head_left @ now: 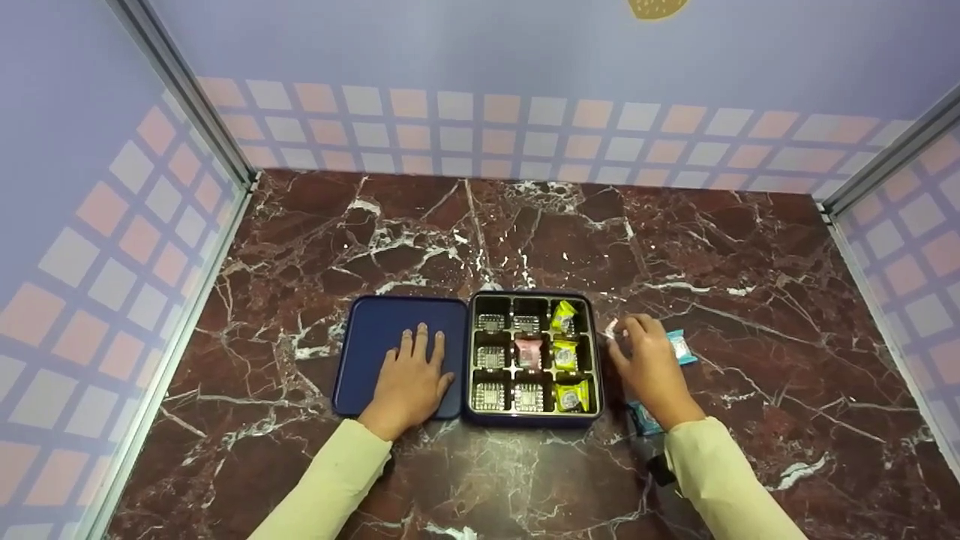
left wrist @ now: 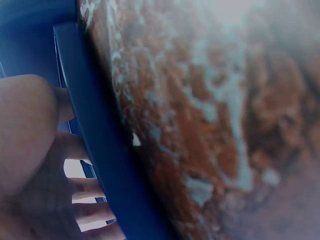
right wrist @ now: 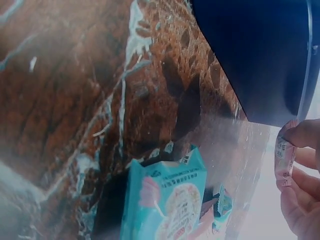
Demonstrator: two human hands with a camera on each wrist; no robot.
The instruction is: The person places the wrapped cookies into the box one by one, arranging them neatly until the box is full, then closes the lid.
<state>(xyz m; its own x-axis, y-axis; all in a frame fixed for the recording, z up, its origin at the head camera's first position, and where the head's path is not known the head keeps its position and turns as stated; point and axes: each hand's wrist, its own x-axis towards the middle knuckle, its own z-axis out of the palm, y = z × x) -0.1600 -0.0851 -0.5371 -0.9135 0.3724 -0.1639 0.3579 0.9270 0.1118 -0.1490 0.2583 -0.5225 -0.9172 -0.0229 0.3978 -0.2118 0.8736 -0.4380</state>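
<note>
My left hand (head_left: 411, 381) lies with straight fingers on a dark blue square lid (head_left: 367, 352), whose edge crosses the left wrist view (left wrist: 100, 135). To its right stands a blue tin (head_left: 534, 420) with a divided tray. Three yellow wrapped candies (head_left: 565, 356) fill its right column, and a pink wrapped candy (head_left: 529, 352) sits in the middle compartment. Just right of the tin, my right hand (head_left: 651, 367) pinches another pink wrapped candy (right wrist: 285, 160) between thumb and fingers, above the table beside the tin's wall (right wrist: 260, 55).
A light blue wrapped candy (head_left: 681, 346) lies right of the right hand. A teal one (head_left: 646, 418) is partly hidden under the right wrist. In the right wrist view, a pink wrapper (right wrist: 204, 222) shows behind a turquoise packet (right wrist: 170, 200). Patterned walls enclose the marbled table (head_left: 420, 480).
</note>
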